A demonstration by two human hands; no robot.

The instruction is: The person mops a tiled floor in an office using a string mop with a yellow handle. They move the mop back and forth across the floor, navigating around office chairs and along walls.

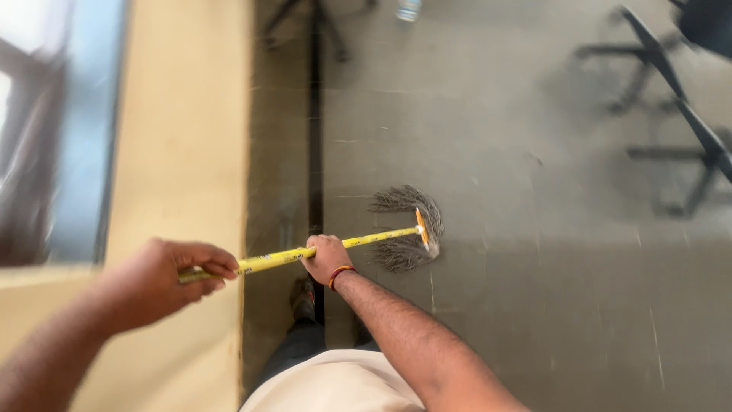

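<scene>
Mop with a long, thin yellow handle (305, 252) and a head of grey, stringy cotton strands (408, 229), held in both hands. Strands fanned out in a ragged arc and pressed flat on the grey tiled floor (534, 305), about midway across it, just beside the dark straight groove (314, 152) running along its left part. Orange plastic clamp (421, 226) joining handle to strands. Handle lying almost level, rising slightly toward the head.

Left hand (164, 278) wrapped shut around the near end of the handle, fingers curled over the top, thumb underneath. Right hand (328, 258) closed around the handle further along, close to the head, knuckles up, wrist circled by a red and orange thread band (340, 272). Both forearms bare.

Floor matte and smooth, faint pale scuffs and thin tile seams across it, a darker band near the lower right. Along the floor's left edge, a cream-yellow painted wall ledge (183, 152), flat and plain, with a blurred glass window (53, 130) beyond it. Near the floor's far edge, the dark metal legs of a chair base (320, 30) and a small clear plastic bottle (409, 9). Toward the far right corner, black angular metal chair frames (671, 91), blurred. At the near edge, pale cream shirt fabric (335, 385), dark trousers and one shoe (303, 297) beside the groove.
</scene>
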